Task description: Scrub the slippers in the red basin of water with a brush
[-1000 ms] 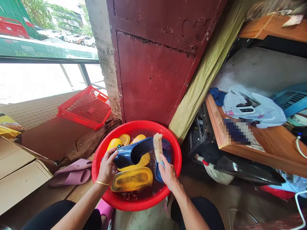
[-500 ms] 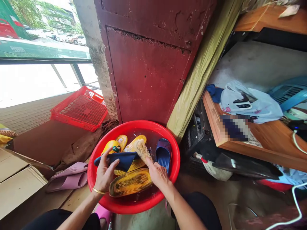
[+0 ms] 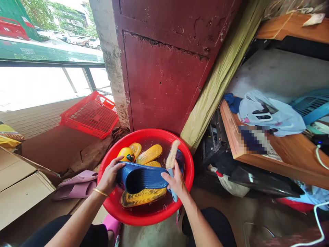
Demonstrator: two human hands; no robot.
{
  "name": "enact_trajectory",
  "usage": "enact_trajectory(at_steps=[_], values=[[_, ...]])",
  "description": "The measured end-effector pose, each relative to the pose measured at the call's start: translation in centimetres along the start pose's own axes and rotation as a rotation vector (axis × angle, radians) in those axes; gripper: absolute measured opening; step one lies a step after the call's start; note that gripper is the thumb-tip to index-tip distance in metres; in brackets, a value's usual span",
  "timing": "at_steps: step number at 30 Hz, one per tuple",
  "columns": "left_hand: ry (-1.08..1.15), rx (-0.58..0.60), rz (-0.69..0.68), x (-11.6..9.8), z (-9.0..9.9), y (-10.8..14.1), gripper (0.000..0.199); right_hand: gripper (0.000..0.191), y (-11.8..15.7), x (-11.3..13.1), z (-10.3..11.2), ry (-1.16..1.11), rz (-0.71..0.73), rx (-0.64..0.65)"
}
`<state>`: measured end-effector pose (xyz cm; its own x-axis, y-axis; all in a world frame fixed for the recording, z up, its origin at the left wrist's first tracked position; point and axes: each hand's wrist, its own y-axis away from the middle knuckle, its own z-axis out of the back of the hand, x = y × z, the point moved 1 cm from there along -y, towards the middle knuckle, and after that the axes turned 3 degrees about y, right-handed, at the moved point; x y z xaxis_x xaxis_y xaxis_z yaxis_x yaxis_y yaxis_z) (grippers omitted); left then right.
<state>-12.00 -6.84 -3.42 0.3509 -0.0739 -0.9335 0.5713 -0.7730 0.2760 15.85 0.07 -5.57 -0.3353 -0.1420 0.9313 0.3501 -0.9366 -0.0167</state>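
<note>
A blue slipper (image 3: 151, 177) is held sideways over a red basin (image 3: 191, 168), its foot opening facing me. My left hand (image 3: 111, 174) grips the slipper's toe end. At the heel end my right hand (image 3: 175, 180) pinches the slipper's edge and also holds a brush (image 3: 173, 156) with a blue handle, its pale bristles upward. Yellow slippers (image 3: 149, 154) lie in the dark water, one sole-up (image 3: 144, 197) below the blue slipper. A yellow slipper with a rounded, decorated top (image 3: 125, 154) sits near my left hand. Another blue slipper (image 3: 181, 157) is partly hidden behind the brush.
Behind the basin stands a dark red door (image 3: 164, 82). A red crate (image 3: 89, 115), pink slippers (image 3: 77, 185) and cardboard (image 3: 23, 185) are at the left. A wooden shelf (image 3: 288, 168) with a plastic bag (image 3: 269, 113) stands at the right.
The blue slipper has turned so its opening shows. My right hand has moved right and now touches its heel end, with the brush swung upright. The view has shifted slightly.
</note>
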Motion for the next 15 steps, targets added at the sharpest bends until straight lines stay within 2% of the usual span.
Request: enact_trajectory(at_steps=[2, 3, 6, 8, 9, 10, 12, 14, 15], values=[[-0.053, -0.022, -0.056, -0.3, -0.3, 0.4, 0.072, 0.09, 0.4, 0.2, -0.3, -0.116, -0.026, 0.109], [-0.111, -0.028, -0.103, -0.7, -0.5, 0.6, 0.072, 0.088, 0.6, 0.2, -0.5, -0.145, -0.027, 0.11], [-0.371, -0.063, -0.33, -2.5, -0.5, 0.8, 0.067, 0.081, 0.9, -0.1, -0.7, -0.172, -0.03, -0.003], [-0.481, -0.177, -0.483, -3.4, -0.4, 0.7, 0.06, 0.076, 0.7, -0.2, -0.5, -0.174, -0.047, -0.118], [-0.482, -0.247, -0.516, -3.4, -0.4, 0.6, 0.056, 0.073, 0.5, -0.2, -0.3, -0.19, -0.06, -0.175], [-0.439, -0.302, -0.499, -3.1, -0.5, 0.6, 0.05, 0.07, 0.3, -0.1, -0.2, -0.222, -0.076, -0.227], [-0.262, -0.309, -0.301, -1.5, -1.3, 0.7, 0.04, 0.064, -0.1, 0.1, -0.1, -0.318, -0.116, -0.305], [-0.023, -0.145, 0.062, 1.1, -2.8, 1.5, 0.038, 0.061, -0.1, 0.3, -0.8, -0.424, -0.165, -0.324], [0.058, 0.008, 0.247, 2.4, -3.9, 2.1, 0.04, 0.059, 0.1, 0.4, -1.4, -0.467, -0.188, -0.313]])
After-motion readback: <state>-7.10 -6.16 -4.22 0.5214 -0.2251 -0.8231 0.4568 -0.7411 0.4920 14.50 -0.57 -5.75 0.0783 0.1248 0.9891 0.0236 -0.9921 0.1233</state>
